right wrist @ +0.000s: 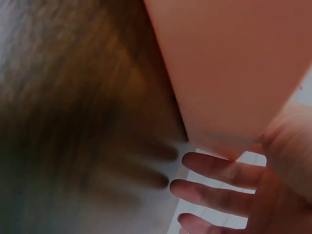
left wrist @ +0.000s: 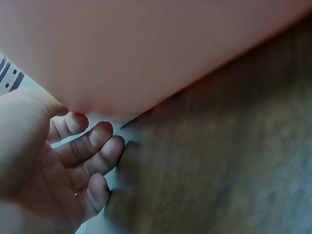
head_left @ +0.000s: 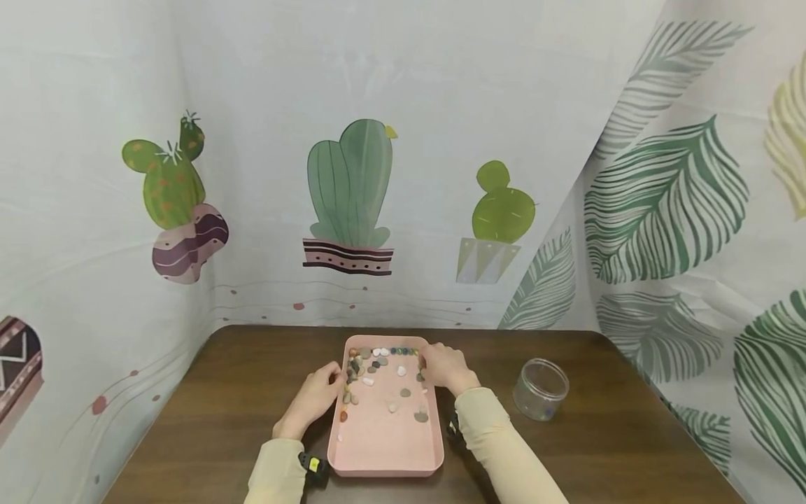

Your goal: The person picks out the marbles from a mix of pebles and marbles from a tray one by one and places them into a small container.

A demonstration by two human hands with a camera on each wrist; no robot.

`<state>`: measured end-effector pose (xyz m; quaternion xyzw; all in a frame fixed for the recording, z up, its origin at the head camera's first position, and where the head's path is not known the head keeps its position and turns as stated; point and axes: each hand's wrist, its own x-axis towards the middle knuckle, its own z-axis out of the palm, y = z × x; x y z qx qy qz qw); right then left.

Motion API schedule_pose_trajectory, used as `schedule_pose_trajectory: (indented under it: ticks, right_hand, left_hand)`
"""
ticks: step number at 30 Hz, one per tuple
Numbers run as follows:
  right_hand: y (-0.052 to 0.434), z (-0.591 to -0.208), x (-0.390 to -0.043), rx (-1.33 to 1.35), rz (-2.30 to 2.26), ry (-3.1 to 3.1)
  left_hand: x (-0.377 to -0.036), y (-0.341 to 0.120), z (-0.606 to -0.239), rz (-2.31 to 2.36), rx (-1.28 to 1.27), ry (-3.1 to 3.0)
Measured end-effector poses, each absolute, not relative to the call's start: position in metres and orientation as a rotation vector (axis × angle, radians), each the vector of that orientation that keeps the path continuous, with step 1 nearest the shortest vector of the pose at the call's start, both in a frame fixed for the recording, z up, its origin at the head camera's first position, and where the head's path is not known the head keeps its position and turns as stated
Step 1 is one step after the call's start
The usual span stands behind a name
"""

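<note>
A pink tray (head_left: pixel 387 448) lies on the table with small pebbles and beads in it. My left hand (head_left: pixel 317 392) holds its left rim by the thumb and index finger. In the left wrist view, the other fingers (left wrist: pixel 100 156) curl loosely beside the tray's outer wall. My right hand (head_left: pixel 447 365) reaches over the right rim near the far corner. Its thumb and index tips pass behind the tray wall (right wrist: pixel 234 73), so I cannot tell whether they pinch a pebble. The other fingers (right wrist: pixel 214 192) stretch out straight outside the tray.
A clear round jar (head_left: pixel 541 390) stands on the brown table (head_left: pixel 604 434), right of the tray. Dark beads (head_left: pixel 403 351) line the far rim, pebbles (head_left: pixel 352 399) the left side, and white stones (head_left: pixel 401 371) lie further in. A cactus-printed cloth (head_left: pixel 428 210) hangs behind.
</note>
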<state>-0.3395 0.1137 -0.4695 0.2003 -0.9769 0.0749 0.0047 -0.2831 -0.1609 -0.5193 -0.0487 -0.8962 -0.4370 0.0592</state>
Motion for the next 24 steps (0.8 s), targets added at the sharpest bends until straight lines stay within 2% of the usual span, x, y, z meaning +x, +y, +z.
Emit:
schedule_pose_trajectory:
  ticks: [10, 24]
  right_hand:
    - [0.11, -0.471, -0.347, 0.506, 0.277, -3.152]
    - [0.119, -0.463, -0.336, 0.531, 0.566, -3.037]
  left_hand:
    - [-0.283, -0.16, -0.519, -1.337, -0.155, -2.706]
    - [-0.282, -0.16, -0.517, -1.313, -0.159, -2.711]
